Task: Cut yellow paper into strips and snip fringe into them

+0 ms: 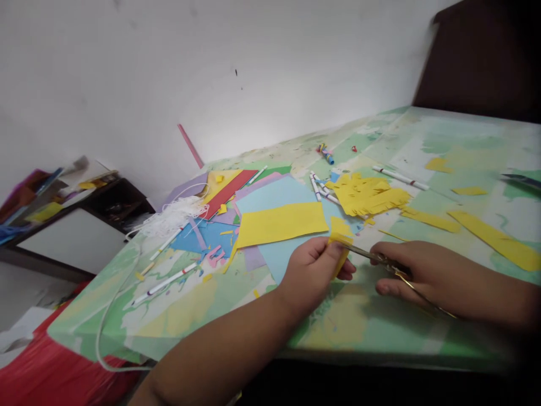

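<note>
Between the thumb and fingers of my left hand [310,270] is a small piece of yellow paper [341,239], held over the front of the table. My right hand [426,276] grips a pair of scissors [393,268] by the handles. Their blades point left and meet the yellow paper beside my left thumb. Behind my left hand, a wide yellow paper strip [283,224] lies across light blue sheets [270,194]. Fringed yellow paper [367,194] rests beyond the scissors.
White markers [323,189] lie behind the sheets, and another marker [169,282] is at the left. A heap of white string [181,214] sits near the left edge. Yellow strips [494,239] are spread at the right. A low cabinet [80,237] stands left of the table.
</note>
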